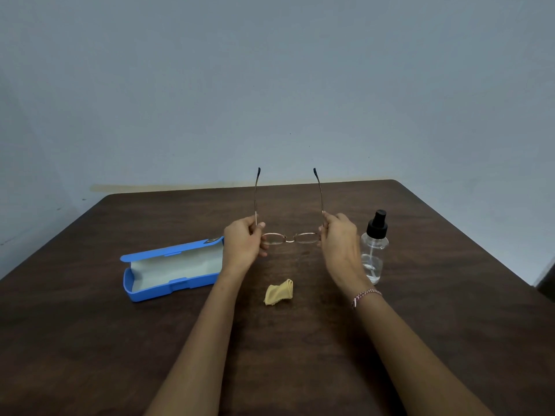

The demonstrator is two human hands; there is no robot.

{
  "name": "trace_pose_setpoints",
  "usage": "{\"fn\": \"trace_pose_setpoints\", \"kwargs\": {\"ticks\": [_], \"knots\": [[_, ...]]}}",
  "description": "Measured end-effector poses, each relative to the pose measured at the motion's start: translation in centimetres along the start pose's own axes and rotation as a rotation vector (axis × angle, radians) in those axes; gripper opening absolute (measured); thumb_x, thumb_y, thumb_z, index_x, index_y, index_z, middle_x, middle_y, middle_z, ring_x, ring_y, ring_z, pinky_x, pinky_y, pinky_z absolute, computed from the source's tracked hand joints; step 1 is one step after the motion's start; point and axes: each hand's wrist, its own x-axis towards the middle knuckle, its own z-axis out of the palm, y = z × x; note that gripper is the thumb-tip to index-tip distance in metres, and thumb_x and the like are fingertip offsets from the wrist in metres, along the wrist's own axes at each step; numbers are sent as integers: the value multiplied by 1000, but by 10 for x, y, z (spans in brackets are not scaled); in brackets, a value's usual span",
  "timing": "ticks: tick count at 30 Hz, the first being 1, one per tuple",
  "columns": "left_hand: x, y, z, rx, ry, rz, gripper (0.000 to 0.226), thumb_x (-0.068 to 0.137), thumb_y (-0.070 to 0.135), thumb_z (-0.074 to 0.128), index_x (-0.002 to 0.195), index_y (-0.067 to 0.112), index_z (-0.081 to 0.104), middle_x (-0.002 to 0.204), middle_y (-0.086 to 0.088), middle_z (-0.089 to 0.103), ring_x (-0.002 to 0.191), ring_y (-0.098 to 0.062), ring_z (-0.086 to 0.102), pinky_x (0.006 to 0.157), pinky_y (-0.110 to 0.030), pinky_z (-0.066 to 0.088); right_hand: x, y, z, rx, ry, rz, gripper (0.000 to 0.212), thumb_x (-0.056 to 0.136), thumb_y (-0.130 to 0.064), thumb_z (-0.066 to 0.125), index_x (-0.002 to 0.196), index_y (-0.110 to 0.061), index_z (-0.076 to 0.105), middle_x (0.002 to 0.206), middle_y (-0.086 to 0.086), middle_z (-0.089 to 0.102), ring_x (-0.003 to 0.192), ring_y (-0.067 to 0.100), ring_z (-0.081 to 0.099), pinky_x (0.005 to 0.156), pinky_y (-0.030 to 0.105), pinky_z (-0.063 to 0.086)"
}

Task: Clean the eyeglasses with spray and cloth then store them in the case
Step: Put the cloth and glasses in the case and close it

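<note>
Thin gold-rimmed eyeglasses (289,238) are held up above the table with both temples unfolded and pointing away from me, dark tips raised. My left hand (244,242) pinches the left hinge end and my right hand (338,238) pinches the right one. A crumpled yellow cloth (279,292) lies on the table below the glasses, between my forearms. An open blue case (172,269) with a pale lining sits to the left. A clear spray bottle (374,247) with a black pump top stands upright just right of my right hand.
All of this sits on a dark brown wooden table (450,295), whose far edge meets a plain grey-blue wall. A dark object (547,283) shows at the right border past the table's edge.
</note>
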Motion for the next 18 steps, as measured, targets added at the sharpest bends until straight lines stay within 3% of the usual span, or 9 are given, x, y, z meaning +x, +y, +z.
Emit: {"fn": "trace_pose_setpoints", "kwargs": {"ticks": [4,7,18], "knots": [[0,0,3,215,41,40,44,94,14,53,137,14,44,93,-8,68,61,-13,68,67,-31,59,-1,0,-2,-217,-79,-22,23,94,-2,49,114,-2,59,105,12,55,90,26,59,76,32,51],[0,1,4,341,2,39,37,95,15,52,132,10,50,87,-9,69,61,-14,68,70,-32,59,0,-3,-4,-382,-194,46,12,91,-2,55,101,-4,63,105,11,57,89,25,61,69,28,48],[0,0,5,646,-158,-78,20,91,24,59,103,9,64,90,-9,68,82,-19,66,80,-35,56,-4,-5,-7,-511,-332,81,22,90,8,44,101,1,61,109,17,60,101,32,60,76,31,48]]}}
